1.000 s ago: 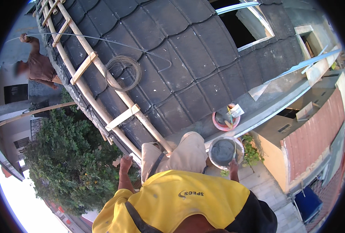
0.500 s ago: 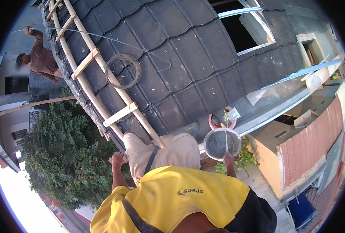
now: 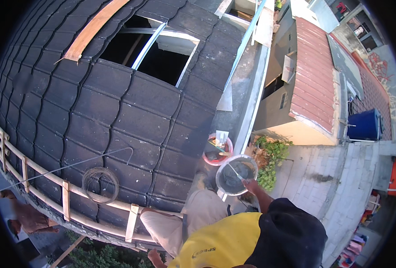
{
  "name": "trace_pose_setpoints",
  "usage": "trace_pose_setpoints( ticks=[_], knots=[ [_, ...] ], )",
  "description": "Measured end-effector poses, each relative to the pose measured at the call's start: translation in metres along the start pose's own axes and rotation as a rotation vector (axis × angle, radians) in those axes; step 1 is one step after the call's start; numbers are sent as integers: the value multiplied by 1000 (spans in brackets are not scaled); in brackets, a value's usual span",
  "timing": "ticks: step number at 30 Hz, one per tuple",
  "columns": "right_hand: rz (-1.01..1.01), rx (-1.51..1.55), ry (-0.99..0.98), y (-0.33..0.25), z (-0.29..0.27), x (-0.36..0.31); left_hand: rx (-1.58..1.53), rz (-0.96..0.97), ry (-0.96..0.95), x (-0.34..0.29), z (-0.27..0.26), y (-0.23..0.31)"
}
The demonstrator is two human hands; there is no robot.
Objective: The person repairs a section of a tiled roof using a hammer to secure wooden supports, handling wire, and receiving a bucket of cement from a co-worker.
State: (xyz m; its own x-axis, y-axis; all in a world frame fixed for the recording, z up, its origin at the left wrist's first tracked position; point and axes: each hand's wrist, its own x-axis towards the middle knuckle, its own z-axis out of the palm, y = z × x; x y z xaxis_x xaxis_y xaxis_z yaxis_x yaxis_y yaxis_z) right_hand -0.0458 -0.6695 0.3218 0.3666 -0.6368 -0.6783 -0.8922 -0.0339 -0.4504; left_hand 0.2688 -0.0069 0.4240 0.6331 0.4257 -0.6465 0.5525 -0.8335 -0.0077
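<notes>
At the right rim of a grey bucket point(image 3: 218, 182) of wet mortar, my right hand point(image 3: 251, 186) is closed round the near end of a thin pale handle point(image 3: 235, 169). The handle reaches across the mortar; whether it belongs to the bucket or to a tool I cannot tell. My left hand point(image 3: 153, 257) is low in the picture, beside my bent knee and below the wooden pole ladder point(image 3: 132, 219). Its fingers look curled; what they hold, if anything, is hidden. Just beyond the bucket sits a smaller red bucket point(image 3: 205, 157) with tools and a pale card.
Dark roof tiles point(image 3: 131, 116) slope away before me, with a framed opening point(image 3: 162, 56) and an orange-brown plank point(image 3: 88, 33). A wire coil point(image 3: 100, 185) touches the ladder; a long thin rod point(image 3: 79, 161) crosses the tiles. Another person point(image 3: 30, 216) stands beyond the roof edge.
My view has turned to the right, so the ladder and the other person now lie lower left. My right hand stays at the mortar bucket. My left hand now shows near the lower edge.
</notes>
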Motion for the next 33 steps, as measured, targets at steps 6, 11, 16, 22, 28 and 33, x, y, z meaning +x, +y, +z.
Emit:
trace_pose_setpoints(
  ticks=[6, 11, 16, 22, 28, 33],
  knots=[
    [158, 147, 8, 10, -14, -25, 37, 494, 122, 103, -39, 65],
    [183, 295, -63, 39, 2, -32, -235, 461, 360, 143, -133, 237],
    [268, 452, -144, 47, 20, -56, -591, 320, 362, 209, -226, 291],
    [359, 613, -9, 93, 0, -99, -976, 333, 215, 236, -223, 480],
    [293, 440, 174, 87, 0, -89, -1125, 359, 155, 281, -241, 490],
    [401, 425, 291, 123, 35, -149, -1593, 372, 127, 265, -181, 520]
  ],
)
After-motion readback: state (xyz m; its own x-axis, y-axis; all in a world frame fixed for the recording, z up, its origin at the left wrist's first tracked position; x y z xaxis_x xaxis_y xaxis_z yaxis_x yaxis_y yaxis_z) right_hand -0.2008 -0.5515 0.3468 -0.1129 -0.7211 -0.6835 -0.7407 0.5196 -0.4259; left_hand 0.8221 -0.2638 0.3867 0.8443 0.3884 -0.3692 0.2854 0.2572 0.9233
